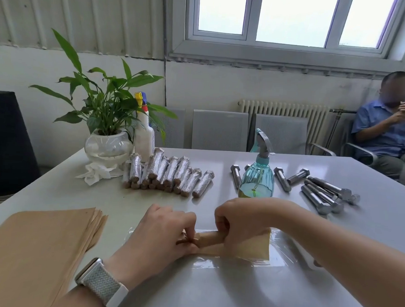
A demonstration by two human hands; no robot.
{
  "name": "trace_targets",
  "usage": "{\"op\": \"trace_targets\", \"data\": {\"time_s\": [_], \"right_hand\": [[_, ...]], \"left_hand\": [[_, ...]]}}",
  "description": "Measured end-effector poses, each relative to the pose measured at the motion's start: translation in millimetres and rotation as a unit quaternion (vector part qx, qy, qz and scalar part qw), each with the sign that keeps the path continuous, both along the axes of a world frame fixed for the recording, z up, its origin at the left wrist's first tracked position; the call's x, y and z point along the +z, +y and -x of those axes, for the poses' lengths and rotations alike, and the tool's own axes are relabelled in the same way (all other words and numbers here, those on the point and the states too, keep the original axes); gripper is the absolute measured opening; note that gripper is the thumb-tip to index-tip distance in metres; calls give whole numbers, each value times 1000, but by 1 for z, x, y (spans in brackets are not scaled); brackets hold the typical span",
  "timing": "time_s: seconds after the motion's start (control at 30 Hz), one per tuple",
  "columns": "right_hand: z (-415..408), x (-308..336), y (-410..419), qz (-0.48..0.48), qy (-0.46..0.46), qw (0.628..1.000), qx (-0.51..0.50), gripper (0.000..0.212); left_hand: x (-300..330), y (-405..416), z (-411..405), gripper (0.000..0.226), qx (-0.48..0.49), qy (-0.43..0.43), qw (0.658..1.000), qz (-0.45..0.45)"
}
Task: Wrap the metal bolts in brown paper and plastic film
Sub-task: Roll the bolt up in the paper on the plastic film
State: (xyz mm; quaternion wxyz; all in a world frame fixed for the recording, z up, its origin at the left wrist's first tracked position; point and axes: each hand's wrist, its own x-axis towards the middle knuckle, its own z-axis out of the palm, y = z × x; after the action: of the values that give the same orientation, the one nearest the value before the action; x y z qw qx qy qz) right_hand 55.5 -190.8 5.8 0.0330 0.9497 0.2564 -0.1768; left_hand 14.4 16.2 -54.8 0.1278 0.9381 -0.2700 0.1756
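A roll of brown paper (211, 238) lies across a sheet of clear plastic film (283, 253) on the grey table (211, 296); the bolt inside it is hidden. My left hand (166, 231) pinches the roll's left end. My right hand (238, 217) grips its middle from above, fingers curled round it. A flap of the same paper (255, 248) still lies flat to the right. Several bare metal bolts (322, 191) lie at the far right. Several wrapped bolts (169, 175) are lined up behind the hands.
A stack of brown paper sheets (37, 245) lies at the near left. A teal spray bottle (257, 175) stands between wrapped and bare bolts. A potted plant (108, 124), a white bottle (144, 135) and a crumpled tissue (96, 171) sit far left. A person (392, 131) sits at the back right.
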Motion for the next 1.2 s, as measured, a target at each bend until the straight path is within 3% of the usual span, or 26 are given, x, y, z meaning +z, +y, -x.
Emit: {"op": "trace_targets", "data": {"time_s": [0.37,0.6,0.7,0.93,1.2], "right_hand": [[14,2,1,-2,-64,997,46,28],[26,-21,-3,23,-239,962,134,27],[27,-31,-9,6,-278,949,148,25],[26,-38,-31,-152,-201,965,76,27],[42,-58,-46,-268,-215,937,64,17]], "left_hand": [[3,3,2,35,8,4,1000,4],[-2,-8,9,25,-14,-122,992,-15],[-5,-8,7,23,-23,-132,991,-17],[-5,-5,4,22,-20,-55,998,31],[-9,-4,0,31,-20,-7,999,26]]}}
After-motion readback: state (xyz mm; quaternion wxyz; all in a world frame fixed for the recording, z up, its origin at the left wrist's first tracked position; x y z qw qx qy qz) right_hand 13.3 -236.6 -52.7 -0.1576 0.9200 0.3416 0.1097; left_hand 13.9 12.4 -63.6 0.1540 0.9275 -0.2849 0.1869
